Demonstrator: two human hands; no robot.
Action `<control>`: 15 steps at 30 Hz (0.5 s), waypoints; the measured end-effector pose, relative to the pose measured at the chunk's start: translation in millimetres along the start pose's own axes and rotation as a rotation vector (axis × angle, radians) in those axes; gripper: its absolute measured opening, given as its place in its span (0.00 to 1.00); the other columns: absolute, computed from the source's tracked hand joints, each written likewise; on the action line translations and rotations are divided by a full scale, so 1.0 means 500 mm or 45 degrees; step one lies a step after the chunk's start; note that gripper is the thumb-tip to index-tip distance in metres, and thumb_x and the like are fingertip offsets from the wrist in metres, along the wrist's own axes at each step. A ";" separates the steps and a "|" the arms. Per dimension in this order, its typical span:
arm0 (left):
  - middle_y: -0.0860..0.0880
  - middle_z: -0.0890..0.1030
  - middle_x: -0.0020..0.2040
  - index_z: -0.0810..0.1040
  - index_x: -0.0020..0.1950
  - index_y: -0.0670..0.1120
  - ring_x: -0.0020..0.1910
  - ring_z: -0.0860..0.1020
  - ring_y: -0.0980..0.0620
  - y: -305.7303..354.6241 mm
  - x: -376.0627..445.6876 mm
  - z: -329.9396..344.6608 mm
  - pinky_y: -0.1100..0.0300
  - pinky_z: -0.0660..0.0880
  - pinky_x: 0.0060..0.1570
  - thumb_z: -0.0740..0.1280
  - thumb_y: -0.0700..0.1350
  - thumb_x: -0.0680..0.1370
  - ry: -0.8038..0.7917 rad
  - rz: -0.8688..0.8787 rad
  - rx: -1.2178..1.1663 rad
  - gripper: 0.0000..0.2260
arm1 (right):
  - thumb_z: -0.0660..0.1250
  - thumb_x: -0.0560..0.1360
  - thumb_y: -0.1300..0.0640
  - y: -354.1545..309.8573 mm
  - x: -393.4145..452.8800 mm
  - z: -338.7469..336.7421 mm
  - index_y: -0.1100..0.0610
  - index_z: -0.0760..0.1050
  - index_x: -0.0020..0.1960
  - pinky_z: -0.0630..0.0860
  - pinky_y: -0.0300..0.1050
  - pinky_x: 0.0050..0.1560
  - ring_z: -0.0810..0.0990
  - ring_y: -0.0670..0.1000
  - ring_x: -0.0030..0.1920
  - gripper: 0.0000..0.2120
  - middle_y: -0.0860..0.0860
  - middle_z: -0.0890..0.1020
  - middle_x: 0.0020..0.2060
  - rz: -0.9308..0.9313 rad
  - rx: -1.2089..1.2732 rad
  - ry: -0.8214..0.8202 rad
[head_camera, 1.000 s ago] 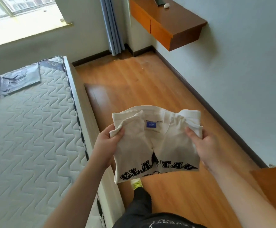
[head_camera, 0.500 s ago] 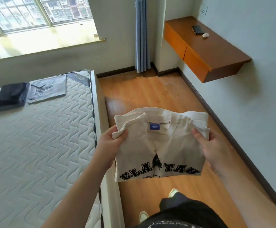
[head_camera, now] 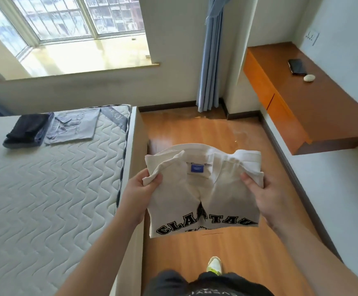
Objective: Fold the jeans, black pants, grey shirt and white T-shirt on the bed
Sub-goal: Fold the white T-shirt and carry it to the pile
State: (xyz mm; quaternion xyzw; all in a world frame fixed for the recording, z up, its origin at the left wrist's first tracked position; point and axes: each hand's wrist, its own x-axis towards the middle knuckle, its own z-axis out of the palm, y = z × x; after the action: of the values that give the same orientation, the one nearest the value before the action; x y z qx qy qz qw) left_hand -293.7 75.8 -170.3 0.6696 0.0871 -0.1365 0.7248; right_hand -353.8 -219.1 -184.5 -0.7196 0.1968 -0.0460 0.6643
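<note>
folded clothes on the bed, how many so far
3, perhaps: black pants stacked on what looks like jeans, grey shirt beside them at the mattress far end.

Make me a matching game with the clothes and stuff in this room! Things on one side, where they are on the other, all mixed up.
Things:
1. white T-shirt
2. grey shirt
3. black phone
4. black pants

Places:
A. on the wooden shelf, beside a small white object
B. held in the air over the floor by the left hand and right hand
C. flat on the mattress, nearest its far corner
D. folded on the mattress, left of the grey shirt

Pairs: 1-B, 2-C, 3-A, 4-D
</note>
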 end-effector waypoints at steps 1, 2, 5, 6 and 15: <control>0.47 0.85 0.42 0.84 0.48 0.51 0.39 0.84 0.51 0.008 0.021 0.007 0.60 0.79 0.35 0.70 0.44 0.78 0.019 0.007 -0.011 0.04 | 0.70 0.65 0.30 -0.011 0.036 0.002 0.43 0.81 0.53 0.80 0.53 0.50 0.85 0.49 0.47 0.23 0.45 0.86 0.46 -0.004 -0.006 -0.025; 0.47 0.85 0.43 0.84 0.49 0.50 0.40 0.84 0.51 0.017 0.040 0.012 0.60 0.79 0.36 0.70 0.44 0.78 0.037 0.010 -0.029 0.04 | 0.70 0.65 0.29 -0.022 0.069 0.008 0.43 0.81 0.53 0.80 0.53 0.51 0.85 0.49 0.47 0.24 0.45 0.86 0.46 -0.011 -0.008 -0.048; 0.46 0.86 0.44 0.84 0.50 0.50 0.41 0.84 0.49 0.039 0.103 0.017 0.59 0.79 0.37 0.70 0.44 0.78 0.097 0.018 -0.060 0.04 | 0.70 0.65 0.30 -0.046 0.159 0.035 0.43 0.81 0.53 0.80 0.43 0.43 0.85 0.49 0.47 0.24 0.46 0.86 0.46 -0.042 0.012 -0.108; 0.47 0.86 0.43 0.84 0.48 0.50 0.39 0.84 0.51 0.046 0.126 0.016 0.61 0.79 0.36 0.70 0.44 0.78 0.120 0.026 -0.054 0.04 | 0.70 0.65 0.32 -0.053 0.186 0.046 0.43 0.82 0.53 0.80 0.39 0.41 0.85 0.49 0.47 0.22 0.46 0.86 0.46 -0.055 0.011 -0.124; 0.46 0.86 0.45 0.84 0.50 0.52 0.41 0.85 0.50 0.088 0.391 -0.042 0.60 0.79 0.36 0.73 0.50 0.72 0.185 0.001 -0.082 0.09 | 0.70 0.67 0.36 -0.095 0.455 0.172 0.43 0.81 0.52 0.80 0.39 0.39 0.85 0.47 0.44 0.17 0.45 0.86 0.45 -0.081 -0.045 -0.199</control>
State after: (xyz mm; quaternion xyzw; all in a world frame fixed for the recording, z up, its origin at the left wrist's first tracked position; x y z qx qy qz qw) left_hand -93.3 83.6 -191.0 0.6541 0.1435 -0.0841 0.7379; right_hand -106.3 -214.7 -192.6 -0.7385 0.1224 -0.0074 0.6630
